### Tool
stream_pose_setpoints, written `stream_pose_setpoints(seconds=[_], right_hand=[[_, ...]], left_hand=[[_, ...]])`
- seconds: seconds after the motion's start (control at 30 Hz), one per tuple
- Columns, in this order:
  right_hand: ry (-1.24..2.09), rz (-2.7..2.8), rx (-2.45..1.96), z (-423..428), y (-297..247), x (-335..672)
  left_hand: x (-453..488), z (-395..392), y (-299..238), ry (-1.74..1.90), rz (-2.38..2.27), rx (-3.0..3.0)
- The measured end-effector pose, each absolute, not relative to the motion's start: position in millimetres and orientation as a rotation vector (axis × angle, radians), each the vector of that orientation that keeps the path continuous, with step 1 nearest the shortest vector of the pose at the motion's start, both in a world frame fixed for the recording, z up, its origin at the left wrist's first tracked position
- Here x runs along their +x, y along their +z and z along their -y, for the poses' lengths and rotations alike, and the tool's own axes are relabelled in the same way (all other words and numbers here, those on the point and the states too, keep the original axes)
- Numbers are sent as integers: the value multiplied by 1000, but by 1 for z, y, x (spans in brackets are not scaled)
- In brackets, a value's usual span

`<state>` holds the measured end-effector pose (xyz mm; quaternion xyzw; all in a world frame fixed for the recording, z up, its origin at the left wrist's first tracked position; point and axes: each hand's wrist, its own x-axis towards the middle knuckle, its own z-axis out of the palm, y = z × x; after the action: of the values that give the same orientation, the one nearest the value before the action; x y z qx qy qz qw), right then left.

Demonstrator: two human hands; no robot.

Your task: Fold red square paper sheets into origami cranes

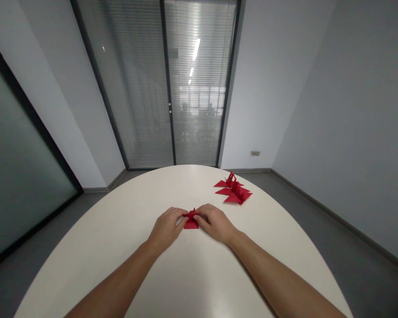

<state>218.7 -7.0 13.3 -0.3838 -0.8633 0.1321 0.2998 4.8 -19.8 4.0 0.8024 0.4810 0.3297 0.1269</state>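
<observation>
Between my two hands, near the middle of the white table, is a piece of red folding paper point(191, 224). Its near edge lies straight and flat, while its upper part rises in small folds. My left hand point(168, 226) pinches the paper's left side between thumb and fingers. On the opposite side, my right hand point(215, 221) grips the paper with thumb and bent fingers. The fingers hide part of the folds. Farther back to the right sit several red paper cranes point(234, 191), bunched together with pointed wings spread, apart from both hands.
The round white table point(119, 247) curves away on all sides, its far edge close to a glass door point(199, 123) with blinds. A wall socket point(255, 153) sits low on the wall beyond. Grey floor point(338, 234) shows around the table.
</observation>
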Motion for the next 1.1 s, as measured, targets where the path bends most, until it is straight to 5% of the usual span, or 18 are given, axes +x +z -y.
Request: stream_pose_setpoints(seconds=[1.1], right_hand=[[667, 1933, -792, 6, 14, 219]], left_hand=[[-2, 9, -10, 1105, -1397, 2120]])
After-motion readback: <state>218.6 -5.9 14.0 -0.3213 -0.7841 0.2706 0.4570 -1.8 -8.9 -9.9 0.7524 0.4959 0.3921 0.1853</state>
